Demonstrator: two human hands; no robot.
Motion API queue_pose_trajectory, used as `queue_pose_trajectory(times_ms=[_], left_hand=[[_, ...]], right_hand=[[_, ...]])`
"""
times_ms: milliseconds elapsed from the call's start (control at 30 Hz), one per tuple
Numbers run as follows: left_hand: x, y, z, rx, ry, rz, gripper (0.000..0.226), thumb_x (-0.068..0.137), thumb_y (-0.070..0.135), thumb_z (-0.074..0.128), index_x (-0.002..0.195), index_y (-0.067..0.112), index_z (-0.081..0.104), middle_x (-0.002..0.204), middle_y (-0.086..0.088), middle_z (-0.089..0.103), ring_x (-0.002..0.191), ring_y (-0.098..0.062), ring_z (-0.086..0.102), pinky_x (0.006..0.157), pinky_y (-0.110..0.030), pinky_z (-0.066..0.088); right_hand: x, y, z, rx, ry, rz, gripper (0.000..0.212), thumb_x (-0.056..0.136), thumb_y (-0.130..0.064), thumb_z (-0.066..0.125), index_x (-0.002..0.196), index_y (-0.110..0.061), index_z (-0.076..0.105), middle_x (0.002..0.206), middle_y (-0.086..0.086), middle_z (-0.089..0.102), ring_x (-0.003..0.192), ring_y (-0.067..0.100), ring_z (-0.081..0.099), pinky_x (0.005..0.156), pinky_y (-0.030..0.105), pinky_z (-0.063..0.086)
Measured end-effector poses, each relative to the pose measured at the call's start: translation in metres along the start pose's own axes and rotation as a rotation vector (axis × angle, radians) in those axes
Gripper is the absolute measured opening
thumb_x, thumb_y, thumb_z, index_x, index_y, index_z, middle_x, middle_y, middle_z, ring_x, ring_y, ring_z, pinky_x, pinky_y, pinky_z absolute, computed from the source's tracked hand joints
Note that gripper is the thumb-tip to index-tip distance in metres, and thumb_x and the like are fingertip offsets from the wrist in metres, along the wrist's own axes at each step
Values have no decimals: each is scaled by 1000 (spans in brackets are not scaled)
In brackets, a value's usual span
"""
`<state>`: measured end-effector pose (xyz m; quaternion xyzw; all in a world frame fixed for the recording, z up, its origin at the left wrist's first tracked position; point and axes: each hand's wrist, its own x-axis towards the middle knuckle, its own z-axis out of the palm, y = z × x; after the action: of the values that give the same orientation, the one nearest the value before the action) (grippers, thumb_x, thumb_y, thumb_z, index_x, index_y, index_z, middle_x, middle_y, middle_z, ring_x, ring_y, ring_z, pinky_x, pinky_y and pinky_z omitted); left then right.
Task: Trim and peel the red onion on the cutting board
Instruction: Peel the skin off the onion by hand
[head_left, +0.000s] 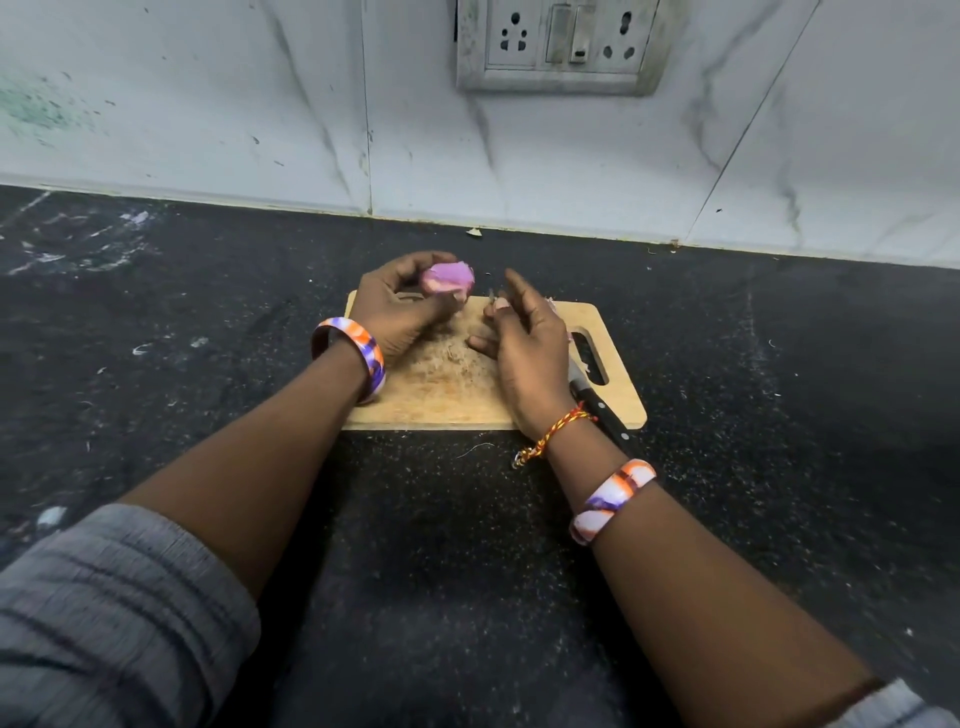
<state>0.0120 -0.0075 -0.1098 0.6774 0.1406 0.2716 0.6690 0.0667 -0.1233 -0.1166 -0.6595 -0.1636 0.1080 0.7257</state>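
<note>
Left hand (400, 306) fingers clamped round light, firm, slippery-skinned red onion (448, 278); right hand (524, 338) fingers apart, apparently empty; best gripped round its middle.

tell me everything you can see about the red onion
The red onion is held in the left hand, lifted above the far left corner of the wooden cutting board. Its fingers curl round it from the left and below. The visible surface is smooth, pale purple-pink with a lighter patch low down, so much of the dry skin looks already off. It looks slightly blurred, and its ends cannot be made out. The right hand is close beside it but not touching.
</note>
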Motion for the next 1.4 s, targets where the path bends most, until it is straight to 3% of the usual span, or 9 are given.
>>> queue_pose_trajectory(times_ms=[133, 333, 467, 567, 767, 867, 1000, 1200, 1400], left_hand=[[0, -1, -1, 74, -85, 55, 46, 73, -10, 65, 102, 26, 62, 96, 7, 66, 73, 1, 65, 77, -19, 55], [2, -2, 0, -27, -29, -8, 42, 72, -12, 65, 104, 13, 62, 82, 11, 72, 72, 1, 68, 76, -20, 57], [1, -3, 1, 34, -83, 32, 42, 73, -14, 61, 102, 17, 64, 91, 5, 70, 84, -12, 66, 79, -26, 57], [1, -2, 2, 58, -112, 66, 41, 75, -11, 60, 102, 20, 65, 93, 1, 68, 86, -14, 65, 78, -26, 56], [4, -2, 6, 87, 0, 6, 31, 78, -1, 64, 108, 5, 65, 86, -3, 65, 77, -16, 61, 73, -27, 55], [4, -2, 7, 166, 3, 20, 27, 81, 1, 57, 105, 5, 68, 88, -8, 68, 70, -13, 61, 74, -27, 54], [2, 0, 9, 95, 61, -50, 20, 83, 2, 54, 93, 9, 70, 78, -5, 69, 51, -9, 65, 61, -23, 59], [-4, 1, 8, 170, -49, 15, 39, 72, 19, 71, 111, 20, 66, 106, -5, 70, 95, -21, 67, 87, -36, 54], [1, -4, 9, 206, -22, -42, 40, 81, 2, 58, 121, 1, 58, 106, -13, 67, 64, -6, 67, 72, -19, 58]], right_hand=[[1, -1, -3, 9, -126, -20, 50, 93, -7, 48, 141, -16, 34, 121, 12, 52, 96, 19, 57, 68, 19, 55], [1, -2, -4, -15, -126, -33, 61, 81, 15, 50, 136, -11, 42, 86, 0, 59, 64, 14, 54, 73, 35, 51], [0, -4, -1, -47, -121, -26, 49, 84, 4, 57, 131, -6, 47, 105, 8, 61, 83, 18, 59, 72, 31, 54], [0, -6, 0, -27, -114, -20, 41, 86, 3, 57, 126, -2, 50, 94, -2, 61, 72, 11, 60, 61, 20, 55], [3, -4, 0, -70, -100, -24, 34, 85, 5, 57, 118, 0, 51, 108, 23, 59, 70, 18, 61, 57, 17, 55], [3, -5, 0, -92, -107, -33, 43, 84, 8, 56, 124, -5, 51, 97, 7, 60, 73, 18, 61, 63, 22, 56], [2, -5, -1, -102, -115, -51, 40, 87, 6, 54, 126, -2, 53, 127, 16, 57, 91, 22, 63, 68, 21, 56], [2, -6, -3, -58, -75, -49, 35, 81, -4, 63, 116, -4, 62, 120, 19, 63, 116, 30, 58, 106, 51, 38], [3, 0, -3, -137, -60, -56, 40, 81, 4, 61, 120, 1, 58, 121, 20, 62, 107, 21, 58, 103, 45, 45]])
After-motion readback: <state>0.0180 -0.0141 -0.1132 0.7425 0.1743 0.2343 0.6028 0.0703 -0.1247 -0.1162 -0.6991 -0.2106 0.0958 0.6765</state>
